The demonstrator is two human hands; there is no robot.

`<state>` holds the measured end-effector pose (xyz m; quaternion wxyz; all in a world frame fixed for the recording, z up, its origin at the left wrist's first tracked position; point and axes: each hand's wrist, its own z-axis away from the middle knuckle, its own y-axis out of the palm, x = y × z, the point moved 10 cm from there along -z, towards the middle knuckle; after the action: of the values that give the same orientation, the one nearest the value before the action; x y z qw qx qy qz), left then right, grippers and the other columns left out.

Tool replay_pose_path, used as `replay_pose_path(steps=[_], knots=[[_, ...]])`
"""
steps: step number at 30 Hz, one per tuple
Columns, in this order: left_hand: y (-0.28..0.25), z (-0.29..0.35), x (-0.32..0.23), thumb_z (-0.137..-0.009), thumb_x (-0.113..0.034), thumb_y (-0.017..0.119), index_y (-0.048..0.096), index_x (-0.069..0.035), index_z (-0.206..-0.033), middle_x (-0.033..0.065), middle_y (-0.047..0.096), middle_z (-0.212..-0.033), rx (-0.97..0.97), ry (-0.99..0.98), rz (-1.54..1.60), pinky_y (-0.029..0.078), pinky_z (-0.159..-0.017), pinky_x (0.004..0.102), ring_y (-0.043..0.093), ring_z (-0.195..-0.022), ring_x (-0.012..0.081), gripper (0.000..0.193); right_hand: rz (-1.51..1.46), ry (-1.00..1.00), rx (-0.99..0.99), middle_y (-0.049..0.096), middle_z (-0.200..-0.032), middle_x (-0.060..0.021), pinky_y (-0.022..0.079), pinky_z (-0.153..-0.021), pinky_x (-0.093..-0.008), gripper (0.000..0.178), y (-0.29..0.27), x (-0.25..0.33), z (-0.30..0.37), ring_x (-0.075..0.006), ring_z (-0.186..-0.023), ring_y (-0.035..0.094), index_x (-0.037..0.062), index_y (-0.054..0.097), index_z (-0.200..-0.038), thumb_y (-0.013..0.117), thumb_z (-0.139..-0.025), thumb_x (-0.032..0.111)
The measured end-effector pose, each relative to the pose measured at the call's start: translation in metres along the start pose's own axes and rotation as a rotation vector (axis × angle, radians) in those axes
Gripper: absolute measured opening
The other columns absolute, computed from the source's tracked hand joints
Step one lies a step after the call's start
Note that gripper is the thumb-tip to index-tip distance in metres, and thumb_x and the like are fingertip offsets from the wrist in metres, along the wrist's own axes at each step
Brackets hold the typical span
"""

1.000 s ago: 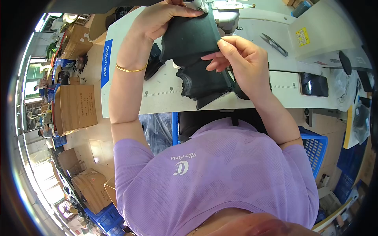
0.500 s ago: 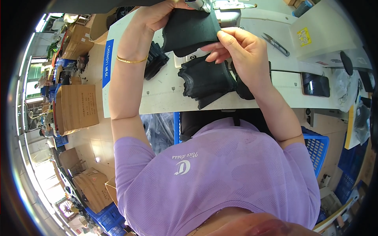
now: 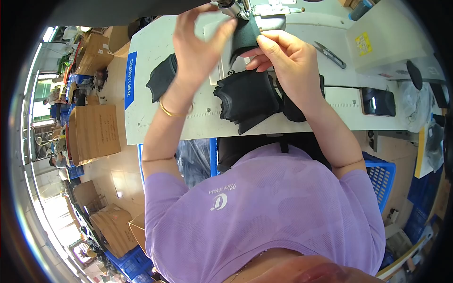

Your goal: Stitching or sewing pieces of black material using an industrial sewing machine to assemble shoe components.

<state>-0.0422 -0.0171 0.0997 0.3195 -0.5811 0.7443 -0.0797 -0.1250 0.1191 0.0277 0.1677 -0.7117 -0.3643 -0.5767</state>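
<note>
A black fabric piece [image 3: 244, 37] lies under the metal needle and presser parts of a sewing machine [image 3: 234, 9], its near edge hanging curled. My right hand [image 3: 290, 54] pinches the fabric's right edge between thumb and fingertips. To the left, my left hand [image 3: 200, 45] is smeared by motion, thumb and fingers spread with a gap between them. Its thumb tip comes close to the fabric; whether they touch cannot be made out. A stack of black fabric pieces [image 3: 247, 96] lies nearer me, and another black fabric pile [image 3: 162, 78] sits left of my left wrist.
Thread snips [image 3: 331, 54] lie on the white table [image 3: 198, 120] at the right, with a dark phone [image 3: 378, 101] farther right. Behind the phone stands a translucent plastic bin [image 3: 391, 42]. Blue crates and cardboard boxes [image 3: 96, 134] surround the table on the floor.
My left hand has let go of the fabric and swung right and nearer me. The fabric has shifted and curled under the machine, while my right hand keeps its pinch almost in place.
</note>
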Motion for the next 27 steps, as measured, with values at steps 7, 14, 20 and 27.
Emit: replay_pose_path(steps=[7, 14, 20, 27], knots=[[0.003, 0.024, -0.043, -0.072, -0.012, 0.084, 0.067, -0.004, -0.106, 0.0104, 0.064, -0.108, 0.055, 0.278, 0.04, 0.047, -0.087, 0.0334, 0.061, -0.098, 0.0234, 0.039, 0.128, -0.097, -0.048, 0.074, -0.085, -0.0085, 0.055, -0.067, -0.0237, 0.022, -0.005, 0.012, 0.01, -0.0126, -0.078, 0.072, -0.0031, 0.067, -0.107, 0.058, -0.095, 0.013], [0.013, 0.024, -0.028, -0.074, -0.01, 0.083, 0.067, -0.002, -0.109, 0.0088, 0.064, -0.108, 0.138, 0.048, 0.261, 0.049, -0.089, 0.0297, 0.061, -0.1, 0.0183, 0.039, 0.218, -0.13, -0.02, 0.074, -0.088, -0.0098, 0.055, -0.068, -0.0245, 0.022, -0.007, 0.016, 0.007, -0.0141, -0.077, 0.072, -0.0029, 0.067, -0.106, 0.058, -0.095, 0.014], [0.001, 0.029, -0.038, -0.067, -0.004, 0.079, 0.07, -0.009, -0.09, 0.0041, 0.066, -0.096, -0.046, 0.162, 0.233, 0.045, -0.073, 0.0329, 0.061, -0.082, 0.0197, 0.026, 0.297, -0.144, -0.014, 0.074, -0.081, -0.0077, 0.055, -0.068, -0.0246, 0.021, -0.006, 0.024, 0.006, -0.0129, -0.075, 0.072, -0.002, 0.069, -0.099, 0.059, -0.095, 0.016], [0.001, 0.048, -0.088, -0.055, -0.004, 0.068, 0.07, -0.003, -0.084, 0.0021, 0.063, -0.082, -0.188, 0.683, -0.23, 0.049, -0.071, 0.0339, 0.061, -0.075, 0.0195, 0.029, 0.1, -0.06, 0.055, 0.073, -0.08, -0.0079, 0.058, -0.07, -0.0248, 0.02, -0.002, 0.012, 0.006, -0.0129, -0.074, 0.071, -0.0035, 0.068, -0.097, 0.055, -0.098, 0.012]])
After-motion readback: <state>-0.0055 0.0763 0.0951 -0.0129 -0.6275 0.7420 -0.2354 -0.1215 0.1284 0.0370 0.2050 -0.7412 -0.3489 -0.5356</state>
